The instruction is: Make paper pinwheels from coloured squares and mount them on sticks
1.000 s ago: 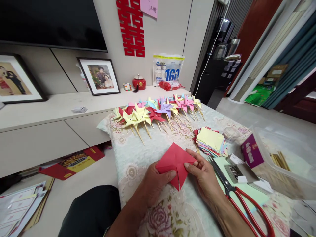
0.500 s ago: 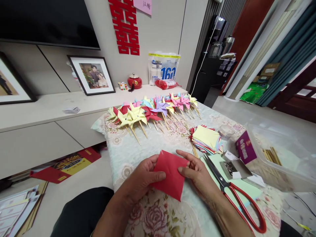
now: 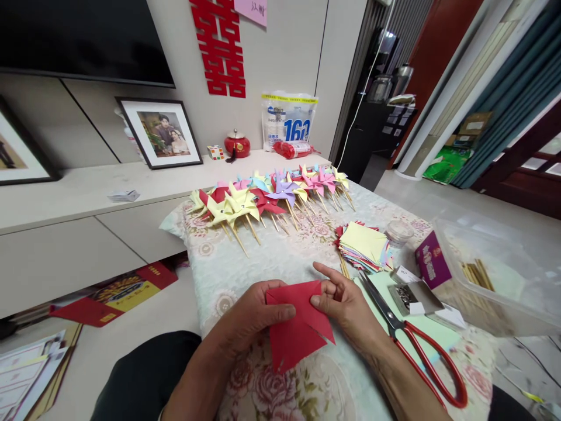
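Observation:
Both hands hold a red paper square point(image 3: 298, 327) with cut slits, just above a flower-patterned cloth point(image 3: 245, 269). My left hand point(image 3: 249, 318) pinches the paper's left edge, thumb lying across it. My right hand point(image 3: 344, 304) grips its upper right corner, with the forefinger stretched out. One cut flap hangs loose at the lower right. Red-handled scissors point(image 3: 412, 339) lie shut on the cloth just right of my right hand.
A row of several finished paper pinwheels point(image 3: 267, 199) on sticks lies at the far side of the cloth. A stack of coloured paper squares point(image 3: 363, 245), a small round jar point(image 3: 400, 231), a purple box point(image 3: 432, 263), a tin of pins point(image 3: 414, 297) and a clear plastic bin point(image 3: 495, 275) with sticks stand to the right.
The red paper has been turned in my hands and its cut flaps have spread apart. Both hands stayed in place, and the view shifted slightly right.

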Demonstrator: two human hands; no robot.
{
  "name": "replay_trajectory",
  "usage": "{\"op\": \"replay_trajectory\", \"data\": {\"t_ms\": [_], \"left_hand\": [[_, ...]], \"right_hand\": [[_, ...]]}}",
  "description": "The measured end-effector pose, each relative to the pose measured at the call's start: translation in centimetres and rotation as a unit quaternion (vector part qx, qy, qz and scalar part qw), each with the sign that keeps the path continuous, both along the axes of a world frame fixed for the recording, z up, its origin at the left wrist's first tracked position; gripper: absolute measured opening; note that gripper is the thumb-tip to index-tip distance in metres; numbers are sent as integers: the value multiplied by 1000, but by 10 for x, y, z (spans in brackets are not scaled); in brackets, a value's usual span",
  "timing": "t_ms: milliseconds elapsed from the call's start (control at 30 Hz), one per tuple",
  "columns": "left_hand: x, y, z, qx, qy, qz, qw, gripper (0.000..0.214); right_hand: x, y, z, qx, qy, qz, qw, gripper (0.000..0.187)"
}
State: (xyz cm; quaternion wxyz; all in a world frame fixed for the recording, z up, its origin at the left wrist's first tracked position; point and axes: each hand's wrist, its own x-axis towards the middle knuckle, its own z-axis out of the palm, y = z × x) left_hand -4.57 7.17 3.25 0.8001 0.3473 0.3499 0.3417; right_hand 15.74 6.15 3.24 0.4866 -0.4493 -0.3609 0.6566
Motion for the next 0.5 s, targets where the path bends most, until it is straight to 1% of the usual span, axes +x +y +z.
{"op": "replay_trajectory", "data": {"t_ms": [67, 133, 233, 333, 400, 500], "left_hand": [[3, 0, -1, 6, 19, 14, 1000, 32], [9, 1, -2, 15, 24, 46, 999, 31], [18, 4, -2, 37, 12, 133, 990, 31], [26, 7, 3, 65, 23, 219, 973, 33], [30, 8, 9, 72, 16, 255, 964, 35], [37, 9, 15, 65, -15, 282, 957, 35]], "right_hand": [[0, 0, 0, 9, -6, -3, 1000, 87], [1, 0, 1, 17, -3, -19, 1000, 81], [1, 1, 2, 10, 10, -65, 998, 71], [0, 2, 4, -2, 21, -102, 995, 69], [-2, 2, 4, -2, 31, -99, 995, 67], [-5, 2, 5, 8, 28, -60, 998, 58]]}}
